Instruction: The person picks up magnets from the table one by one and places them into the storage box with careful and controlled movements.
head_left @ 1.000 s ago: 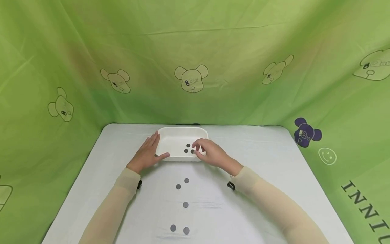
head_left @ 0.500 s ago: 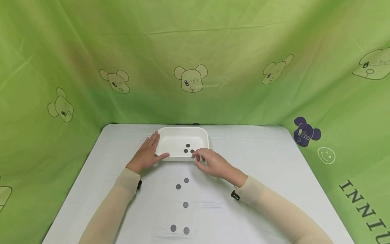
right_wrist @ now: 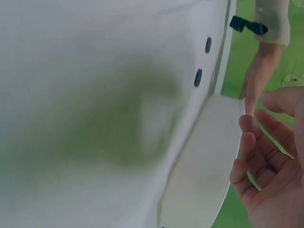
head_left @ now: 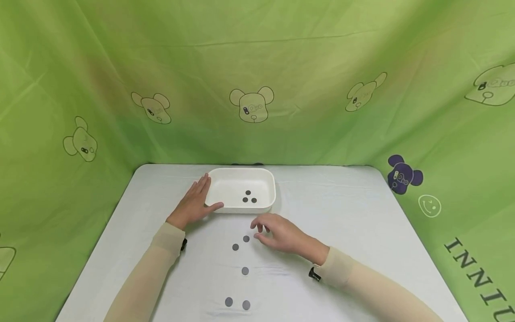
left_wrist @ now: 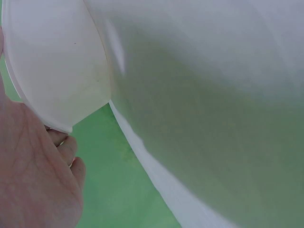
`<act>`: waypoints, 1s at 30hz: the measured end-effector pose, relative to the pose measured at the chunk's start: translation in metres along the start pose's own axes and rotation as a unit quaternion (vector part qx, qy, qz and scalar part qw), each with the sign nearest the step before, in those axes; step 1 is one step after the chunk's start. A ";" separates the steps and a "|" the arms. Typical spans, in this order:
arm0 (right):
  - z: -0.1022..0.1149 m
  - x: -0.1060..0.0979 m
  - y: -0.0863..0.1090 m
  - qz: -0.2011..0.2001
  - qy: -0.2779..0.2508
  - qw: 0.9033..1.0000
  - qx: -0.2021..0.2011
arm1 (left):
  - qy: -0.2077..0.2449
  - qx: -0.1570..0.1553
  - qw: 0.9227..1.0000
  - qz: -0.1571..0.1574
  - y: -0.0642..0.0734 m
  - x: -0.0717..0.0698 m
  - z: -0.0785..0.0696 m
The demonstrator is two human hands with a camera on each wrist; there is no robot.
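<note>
Your right hand (head_left: pixel 278 233) hangs loose-fingered, empty; your left hand (head_left: pixel 192 205) touches the tray (head_left: pixel 226 188), fingers straight; brushing could scatter discs (head_left: pixel 246 239)

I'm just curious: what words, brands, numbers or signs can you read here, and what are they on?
"INNI", plus a last letter cut off by the picture's edge: on the green curtain, right side.
Small lettering on the outlined bear heads and the purple bear head: too small to read surely.
Winking smiley, same curtain: no words.
White tray, gray discs: no readable text.
</note>
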State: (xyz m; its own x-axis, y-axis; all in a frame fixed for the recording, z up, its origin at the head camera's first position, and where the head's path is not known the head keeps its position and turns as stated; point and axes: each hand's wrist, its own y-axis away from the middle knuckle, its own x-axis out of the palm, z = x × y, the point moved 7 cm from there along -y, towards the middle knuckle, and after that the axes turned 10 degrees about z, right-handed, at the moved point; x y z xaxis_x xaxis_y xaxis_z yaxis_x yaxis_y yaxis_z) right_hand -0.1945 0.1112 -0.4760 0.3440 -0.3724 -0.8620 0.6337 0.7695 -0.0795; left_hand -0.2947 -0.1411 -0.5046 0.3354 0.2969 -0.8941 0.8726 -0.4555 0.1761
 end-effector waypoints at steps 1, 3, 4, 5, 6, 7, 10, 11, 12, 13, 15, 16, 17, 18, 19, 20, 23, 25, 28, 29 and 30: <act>0.001 0.002 0.001 0.002 0.001 1.000 -0.003 | 0.000 0.000 1.000 0.000 0.000 0.000 0.000; 0.004 0.006 0.003 0.007 0.002 1.000 -0.008 | 0.001 -0.001 1.000 0.001 0.000 0.001 0.000; 0.005 0.007 0.004 0.008 0.003 1.000 -0.012 | 0.001 -0.001 1.000 0.001 0.000 0.001 0.000; 0.007 0.009 0.006 0.010 0.003 1.000 -0.016 | 0.000 -0.002 1.000 0.002 0.000 0.001 0.001; 0.009 0.010 0.007 0.011 0.003 1.000 -0.019 | 0.000 -0.002 1.000 0.002 0.000 0.002 0.001; 0.010 0.012 0.008 0.012 0.003 1.000 -0.023 | -0.001 -0.003 1.000 0.003 0.000 0.002 0.001; 0.016 0.015 0.012 0.015 0.006 0.999 -0.034 | -0.001 -0.005 1.000 0.004 0.000 0.003 0.002; 0.017 0.017 0.013 0.016 0.006 0.999 -0.038 | -0.001 -0.006 1.000 0.005 0.000 0.003 0.002; 0.019 0.018 0.015 0.018 0.006 0.999 -0.041 | 0.000 -0.005 1.000 0.004 0.000 0.003 0.002; 0.021 0.019 0.016 0.019 0.006 0.999 -0.045 | -0.001 -0.006 1.000 0.005 0.000 0.003 0.002; 0.025 0.022 0.018 0.023 0.006 0.998 -0.052 | 0.000 -0.006 1.000 0.005 0.000 0.003 0.002; 0.026 0.024 0.019 0.027 0.005 0.998 -0.056 | 0.000 -0.006 1.000 0.005 0.000 0.002 0.002; 0.028 0.026 0.020 0.031 0.005 0.998 -0.058 | 0.000 -0.006 1.000 0.005 0.000 0.002 0.001; 0.030 0.029 0.020 0.037 0.004 0.998 -0.058 | 0.000 -0.005 1.000 0.004 0.000 0.002 0.001; 0.031 0.031 0.021 0.044 0.005 0.997 -0.059 | 0.000 -0.004 1.000 0.003 0.000 0.001 0.001; 0.032 0.034 0.022 0.052 0.006 0.997 -0.058 | 0.001 -0.004 1.000 0.002 0.001 0.001 0.001; 0.036 0.042 0.024 0.070 0.009 0.996 -0.062 | 0.000 -0.002 1.000 0.000 0.000 0.000 0.001; 0.040 0.046 0.026 0.076 0.012 0.994 -0.071 | -0.002 -0.003 1.000 0.002 0.000 0.000 0.001; 0.047 0.050 0.028 0.082 0.011 0.993 -0.087 | -0.007 -0.008 1.000 0.005 -0.001 0.001 0.002; 0.048 0.051 0.028 0.085 0.013 0.992 -0.092 | -0.007 -0.009 1.000 0.006 -0.001 0.001 0.003; 0.050 0.053 0.028 0.088 0.013 0.992 -0.095 | -0.007 -0.009 1.000 0.006 -0.001 0.001 0.003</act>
State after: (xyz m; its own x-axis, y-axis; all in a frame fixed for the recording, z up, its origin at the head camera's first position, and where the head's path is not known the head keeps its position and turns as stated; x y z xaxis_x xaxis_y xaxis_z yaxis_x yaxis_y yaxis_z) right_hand -0.1238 0.0870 -0.4984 0.4176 -0.2126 -0.8834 0.4233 0.9058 -0.0179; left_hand -0.2965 -0.1425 -0.5069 0.3401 0.2794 -0.8979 0.8749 -0.4440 0.1933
